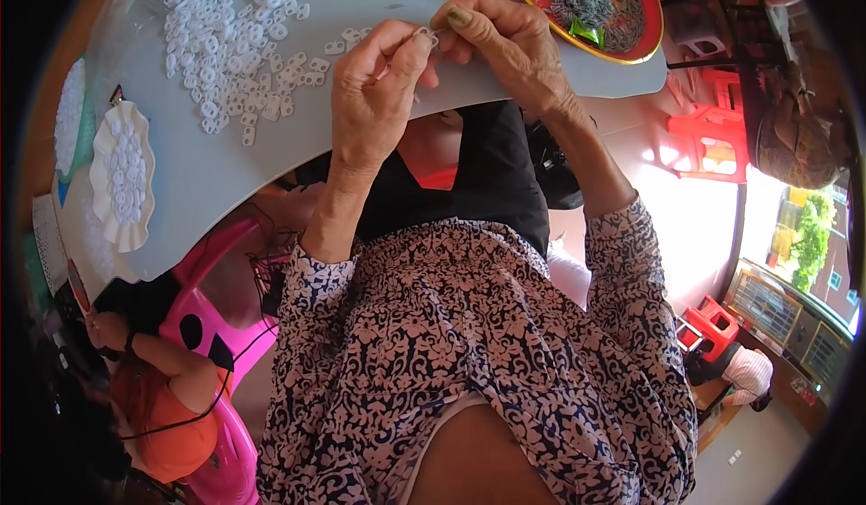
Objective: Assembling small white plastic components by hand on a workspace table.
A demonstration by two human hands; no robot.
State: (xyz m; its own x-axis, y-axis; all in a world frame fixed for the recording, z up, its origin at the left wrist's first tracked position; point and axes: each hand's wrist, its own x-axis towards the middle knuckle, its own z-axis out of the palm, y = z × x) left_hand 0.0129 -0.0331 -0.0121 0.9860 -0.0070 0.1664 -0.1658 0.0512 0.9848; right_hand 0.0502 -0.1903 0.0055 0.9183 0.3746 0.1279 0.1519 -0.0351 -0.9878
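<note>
Above the table's near edge, my left hand [374,99] pinches a small white plastic piece [430,36] with a hole in it between thumb and fingertips. Close against it, my right hand [514,49] is closed in a pinch, thumb and forefinger meeting at the piece. Whatever sits in the right fingertips is too small to make out. Left of my hands, a large heap of similar white plastic pieces [221,31] spreads over the grey table [307,135]. A red round tray with a yellow rim [651,31], holding many small grey metal parts [586,4], stands to the right.
A cream wavy-edged dish [106,189] of white pieces sits at the table's left, beside a green container [86,135]. Another person in orange [180,428] is at lower left by a pink chair [236,451]. Red stools [708,139] stand at right.
</note>
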